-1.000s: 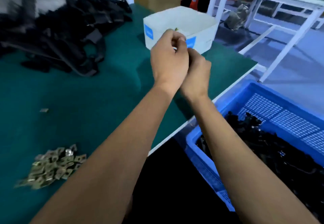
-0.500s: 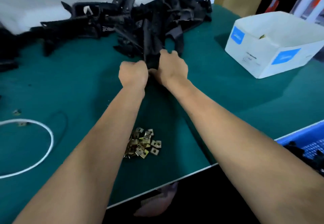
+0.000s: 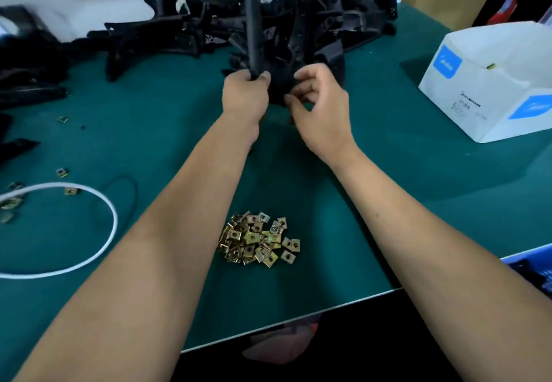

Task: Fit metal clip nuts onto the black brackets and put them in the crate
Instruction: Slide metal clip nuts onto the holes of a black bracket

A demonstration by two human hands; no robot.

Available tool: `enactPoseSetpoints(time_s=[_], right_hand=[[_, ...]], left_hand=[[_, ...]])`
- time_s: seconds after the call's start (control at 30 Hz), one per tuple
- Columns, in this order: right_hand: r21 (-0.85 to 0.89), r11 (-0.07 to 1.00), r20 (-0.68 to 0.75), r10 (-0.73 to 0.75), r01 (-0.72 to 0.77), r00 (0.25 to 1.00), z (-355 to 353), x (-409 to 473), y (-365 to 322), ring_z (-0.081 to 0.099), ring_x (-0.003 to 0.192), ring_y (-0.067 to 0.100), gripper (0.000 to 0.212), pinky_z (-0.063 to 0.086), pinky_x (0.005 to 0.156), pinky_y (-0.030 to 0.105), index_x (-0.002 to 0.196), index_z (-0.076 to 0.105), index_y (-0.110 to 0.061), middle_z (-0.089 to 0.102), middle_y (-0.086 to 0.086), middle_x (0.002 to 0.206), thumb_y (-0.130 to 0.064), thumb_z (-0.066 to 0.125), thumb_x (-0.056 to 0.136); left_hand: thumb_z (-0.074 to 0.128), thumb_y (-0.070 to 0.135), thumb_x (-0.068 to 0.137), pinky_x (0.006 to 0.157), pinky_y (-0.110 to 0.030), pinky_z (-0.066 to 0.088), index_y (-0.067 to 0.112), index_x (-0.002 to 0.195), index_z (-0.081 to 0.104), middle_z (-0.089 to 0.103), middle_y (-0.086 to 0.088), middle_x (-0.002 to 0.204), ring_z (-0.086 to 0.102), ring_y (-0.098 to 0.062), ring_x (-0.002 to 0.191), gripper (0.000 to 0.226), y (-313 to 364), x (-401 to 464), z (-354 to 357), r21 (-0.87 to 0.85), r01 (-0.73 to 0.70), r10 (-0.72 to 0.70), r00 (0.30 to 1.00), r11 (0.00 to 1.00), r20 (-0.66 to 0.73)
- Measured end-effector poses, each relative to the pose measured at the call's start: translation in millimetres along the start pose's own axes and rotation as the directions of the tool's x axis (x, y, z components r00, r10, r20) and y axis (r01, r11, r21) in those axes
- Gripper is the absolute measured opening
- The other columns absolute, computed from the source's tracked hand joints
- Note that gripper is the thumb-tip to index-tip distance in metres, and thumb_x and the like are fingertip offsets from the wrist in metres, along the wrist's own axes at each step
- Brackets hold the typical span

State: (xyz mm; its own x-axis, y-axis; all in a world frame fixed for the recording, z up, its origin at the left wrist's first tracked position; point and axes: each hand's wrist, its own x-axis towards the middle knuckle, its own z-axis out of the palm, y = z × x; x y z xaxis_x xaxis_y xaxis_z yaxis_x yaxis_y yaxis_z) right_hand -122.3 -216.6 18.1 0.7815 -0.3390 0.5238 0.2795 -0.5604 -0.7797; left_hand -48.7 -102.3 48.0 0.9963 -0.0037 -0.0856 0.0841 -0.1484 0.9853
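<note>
The white box (image 3: 490,83), well to the right of the hands, carries blue labels and small dark print, all too blurred to read; no other writing shows.

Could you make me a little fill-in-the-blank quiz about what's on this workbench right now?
1. The left hand grips a long black bracket that stands nearly ____.
2. The pile of clip nuts lies between the person's two ____.
3. The table has a ____ top.
4. The white box sits on the person's ____ side.

Missing words: upright; forearms; green; right
</note>
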Motion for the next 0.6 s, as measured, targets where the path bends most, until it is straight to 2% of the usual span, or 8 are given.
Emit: enactPoseSetpoints(time_s=[0.07, 0.13, 0.17, 0.2, 0.27, 0.43, 0.53, 0.6], right_hand=[[0.031, 0.999, 0.052, 0.011, -0.012, 0.999, 1.1, 4.5, -3.9, 0.067, 0.078, 0.014, 0.021, 0.057, 0.075, 0.042, 0.102, 0.061, -0.012, 0.069, -0.001, 0.085, -0.017, 0.076, 0.089], [-0.036, 0.999, 0.301, 0.001, 0.01, 0.954, 5.4, 10.7, -11.6, 0.064, 0.072, 0.007, 0.015, 0.056, 0.074, 0.034, 0.093, 0.068, -0.014, 0.07, -0.004, 0.082, -0.022, 0.08, 0.087], [-0.093, 0.995, 0.449, 0.003, 0.043, 0.893, 8.4, 12.2, -16.3, 0.062, 0.069, 0.001, 0.016, 0.054, 0.071, 0.026, 0.091, 0.072, -0.016, 0.07, -0.007, 0.082, -0.027, 0.083, 0.086], [-0.158, 0.982, 0.57, 0.007, 0.101, 0.821, 14.6, 11.9, -21.3, 0.06, 0.068, -0.002, 0.018, 0.049, 0.068, 0.02, 0.092, 0.074, -0.019, 0.071, -0.008, 0.083, -0.032, 0.085, 0.084], [-0.279, 0.937, 0.689, 0.042, 0.211, 0.724, 27.0, 7.2, -26.6, 0.058, 0.069, -0.003, 0.024, 0.047, 0.069, 0.02, 0.095, 0.076, -0.023, 0.071, -0.009, 0.086, -0.04, 0.086, 0.08], [-0.336, 0.916, 0.602, 0.03, 0.219, 0.798, 38.1, -6.8, -27.0, 0.054, 0.071, 0.006, 0.018, 0.05, 0.077, 0.032, 0.092, 0.075, -0.022, 0.062, -0.009, 0.086, -0.034, 0.085, 0.083], [-0.407, 0.891, 0.531, 0.054, 0.199, 0.845, 32.9, -8.6, -22.0, 0.052, 0.085, 0.015, 0.033, 0.044, 0.08, 0.029, 0.102, 0.07, -0.018, 0.055, -0.002, 0.101, -0.038, 0.085, 0.082], [-0.425, 0.882, 0.541, 0.068, 0.202, 0.838, 29.2, -8.0, -21.3, 0.054, 0.086, 0.017, 0.026, 0.043, 0.078, 0.028, 0.094, 0.069, -0.019, 0.056, 0.0, 0.098, -0.038, 0.084, 0.083]], left_hand=[[0.057, 0.023, 0.103, 0.068, -0.035, 0.043, 0.012, 0.089, 0.054, 0.053, -0.009, 0.087, 0.048, -0.021, 0.077, 0.018, -3.5, 1.4, -18.7, -0.117, -0.012, 0.004, 0.998, 0.993, -0.069], [0.054, 0.027, 0.105, 0.079, -0.035, 0.051, 0.012, 0.099, 0.061, 0.063, -0.006, 0.099, 0.057, -0.024, 0.086, 0.017, -11.1, 0.8, -40.7, -0.222, 0.006, -0.032, 0.993, 0.975, -0.117], [0.053, 0.027, 0.106, 0.083, -0.036, 0.055, 0.011, 0.106, 0.062, 0.067, -0.006, 0.104, 0.061, -0.025, 0.09, 0.018, -15.7, -1.8, -50.9, -0.261, 0.017, -0.054, 0.989, 0.965, -0.134], [0.05, 0.025, 0.108, 0.078, -0.035, 0.057, 0.011, 0.107, 0.061, 0.068, -0.006, 0.103, 0.064, -0.024, 0.087, 0.018, -21.3, -5.0, -61.9, -0.306, 0.015, -0.063, 0.987, 0.952, -0.15], [0.044, 0.018, 0.11, 0.063, -0.031, 0.056, 0.008, 0.108, 0.057, 0.068, -0.01, 0.096, 0.068, -0.021, 0.073, 0.016, -32.3, -12.2, -79.7, -0.42, 0.002, -0.072, 0.986, 0.908, -0.151], [0.041, 0.008, 0.11, 0.065, -0.027, 0.057, 0.005, 0.111, 0.052, 0.067, -0.016, 0.102, 0.075, -0.026, 0.075, 0.011, -46.3, -22.0, -101.7, -0.619, -0.044, 0.002, 0.998, 0.784, -0.068], [0.044, 0.003, 0.108, 0.069, -0.028, 0.059, 0.007, 0.109, 0.053, 0.068, -0.015, 0.106, 0.076, -0.032, 0.083, 0.009, -43.0, -24.2, -101.6, -0.652, -0.025, 0.023, 1.0, 0.758, -0.011], [0.046, 0.0, 0.106, 0.072, -0.028, 0.059, 0.003, 0.114, 0.052, 0.067, -0.017, 0.111, 0.076, -0.033, 0.085, 0.01, -41.6, -24.9, -102.7, -0.678, 0.015, 0.016, 0.999, 0.735, 0.04]])
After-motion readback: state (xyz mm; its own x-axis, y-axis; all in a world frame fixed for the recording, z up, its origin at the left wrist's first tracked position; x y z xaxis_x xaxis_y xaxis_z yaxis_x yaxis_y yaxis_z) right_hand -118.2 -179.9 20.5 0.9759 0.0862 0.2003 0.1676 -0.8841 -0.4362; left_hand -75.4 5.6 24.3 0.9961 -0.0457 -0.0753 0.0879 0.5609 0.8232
